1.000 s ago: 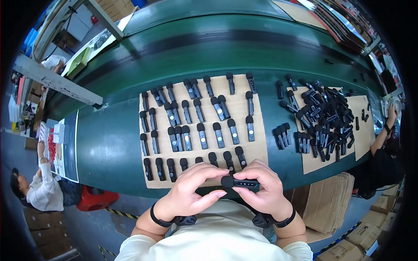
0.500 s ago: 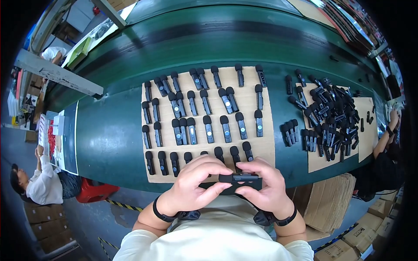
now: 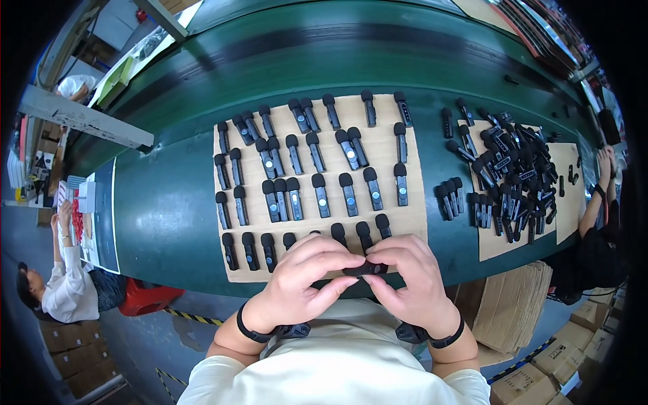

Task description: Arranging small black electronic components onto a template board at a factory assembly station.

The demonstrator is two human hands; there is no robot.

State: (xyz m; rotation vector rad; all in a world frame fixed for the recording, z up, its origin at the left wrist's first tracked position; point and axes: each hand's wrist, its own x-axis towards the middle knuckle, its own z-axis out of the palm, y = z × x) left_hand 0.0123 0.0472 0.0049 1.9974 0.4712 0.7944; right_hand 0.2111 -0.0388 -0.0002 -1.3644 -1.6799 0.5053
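Observation:
Close to my body, at the near edge of the cardboard sheet (image 3: 317, 223), I hold a small black clip-on microphone (image 3: 366, 269) between both hands. My left hand (image 3: 305, 278) is closed on one end with thumb and fingers. The other end is pinched by my right hand (image 3: 413, 280). Fingers cover much of the microphone. Beyond my hands, several similar black microphones with foam tips lie in rows on the sheet, such as one microphone (image 3: 320, 196) with a light round spot. My hands partly hide the nearest row.
To the right, a heap of black microphones (image 3: 513, 175) lies on another cardboard sheet (image 3: 496, 248). The green table (image 3: 162, 209) carries both sheets. A metal post (image 3: 88, 118) crosses the left. Co-workers sit left and right. Cardboard stacks (image 3: 513, 307) stand below right.
The microphone has turned in my fingers and shows less of its length. My right hand has moved slightly inward toward my left hand.

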